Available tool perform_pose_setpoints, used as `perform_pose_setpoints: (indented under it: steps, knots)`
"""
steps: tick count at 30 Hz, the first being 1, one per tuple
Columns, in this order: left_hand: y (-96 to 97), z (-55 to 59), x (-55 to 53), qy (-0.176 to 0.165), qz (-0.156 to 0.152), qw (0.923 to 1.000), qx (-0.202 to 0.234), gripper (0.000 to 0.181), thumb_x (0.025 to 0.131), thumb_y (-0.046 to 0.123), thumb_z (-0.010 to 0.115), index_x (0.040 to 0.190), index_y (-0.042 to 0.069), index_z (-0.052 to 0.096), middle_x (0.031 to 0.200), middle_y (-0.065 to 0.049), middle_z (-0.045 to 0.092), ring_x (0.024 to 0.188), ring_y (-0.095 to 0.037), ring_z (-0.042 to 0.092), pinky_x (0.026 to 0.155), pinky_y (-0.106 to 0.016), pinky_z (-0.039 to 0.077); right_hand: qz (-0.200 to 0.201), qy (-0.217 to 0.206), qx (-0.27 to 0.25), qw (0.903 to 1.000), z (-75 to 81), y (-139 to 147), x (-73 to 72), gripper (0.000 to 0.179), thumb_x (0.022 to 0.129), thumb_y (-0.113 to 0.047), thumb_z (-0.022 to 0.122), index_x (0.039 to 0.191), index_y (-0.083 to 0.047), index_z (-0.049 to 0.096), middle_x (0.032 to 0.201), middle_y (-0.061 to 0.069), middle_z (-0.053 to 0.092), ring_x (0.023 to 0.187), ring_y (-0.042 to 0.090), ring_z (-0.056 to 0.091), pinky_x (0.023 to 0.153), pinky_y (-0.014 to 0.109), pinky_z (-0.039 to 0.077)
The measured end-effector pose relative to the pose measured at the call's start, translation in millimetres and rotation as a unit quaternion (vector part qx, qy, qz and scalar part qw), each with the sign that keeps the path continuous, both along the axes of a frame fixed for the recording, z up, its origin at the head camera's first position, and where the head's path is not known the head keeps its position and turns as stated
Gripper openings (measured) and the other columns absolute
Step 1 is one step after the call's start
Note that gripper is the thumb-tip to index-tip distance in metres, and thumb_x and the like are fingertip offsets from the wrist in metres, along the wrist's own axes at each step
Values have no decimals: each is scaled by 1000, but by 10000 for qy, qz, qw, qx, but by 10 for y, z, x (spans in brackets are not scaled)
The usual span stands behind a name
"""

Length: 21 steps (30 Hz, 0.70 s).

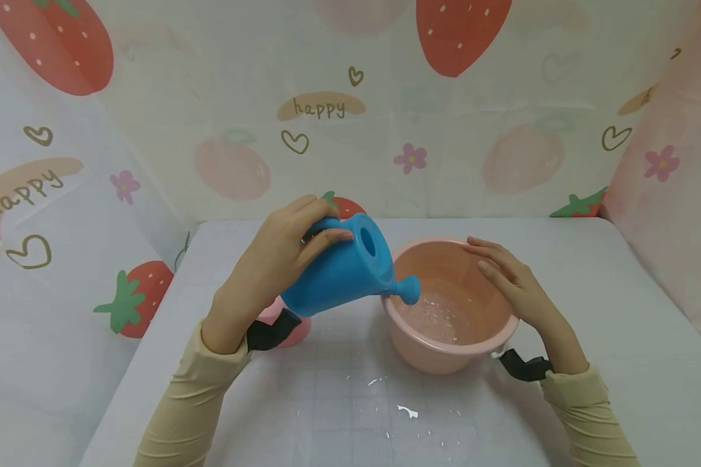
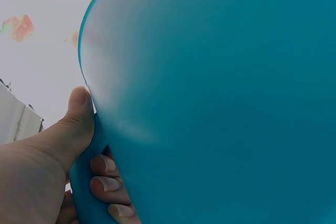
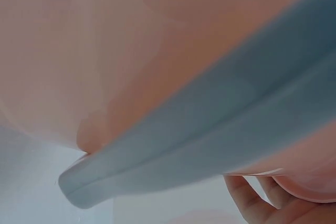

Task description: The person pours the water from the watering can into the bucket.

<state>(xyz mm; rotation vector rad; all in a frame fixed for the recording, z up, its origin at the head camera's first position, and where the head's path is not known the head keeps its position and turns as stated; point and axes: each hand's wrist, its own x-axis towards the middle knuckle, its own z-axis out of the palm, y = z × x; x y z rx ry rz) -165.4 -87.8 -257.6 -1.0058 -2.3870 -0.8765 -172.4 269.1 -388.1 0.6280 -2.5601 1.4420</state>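
Observation:
My left hand point(image 1: 286, 243) grips the handle of a blue watering can point(image 1: 341, 272), fingers wrapped round it in the left wrist view. The can point(image 2: 210, 98) is tilted, its round spout head point(image 1: 409, 289) over the left rim of a pink basin point(image 1: 429, 353). Shallow, rippled water point(image 1: 444, 314) lies in the basin; a stream from the spout cannot be made out. My right hand point(image 1: 514, 279) holds the basin's right rim, thumb on the inner side. In the right wrist view its fingers point(image 3: 244, 195) show beside the basin wall point(image 3: 79, 51), behind a blurred grey bar point(image 3: 173, 150).
A pink object point(image 1: 295, 334), mostly hidden, stands on the white table point(image 1: 304, 415) below the watering can. Shiny wet spots point(image 1: 407, 412) lie in front of the basin. Patterned sheets point(image 1: 239, 78) enclose the table at the back and sides.

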Motion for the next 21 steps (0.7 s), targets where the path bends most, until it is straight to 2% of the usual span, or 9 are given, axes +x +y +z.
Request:
perform_pose_setpoints:
  steps: [9,21]
  knots:
    - [9,0,-3,-53,-3,10000,-3,19,86,28,64,93,10,61,86,0,56,81,-12,53,75,-28,49,1,-6,-26,10000,-24,6,-9,36,98,-14,45,133,-14,50,145,3,37,137,23,26,104,61,24]
    - [17,9,-4,41,-16,10000,-51,20,86,28,64,95,10,61,88,-1,57,82,-12,53,76,-28,49,0,15,41,10000,-34,20,-19,36,98,-17,45,134,-18,49,145,1,37,137,13,26,105,55,26]
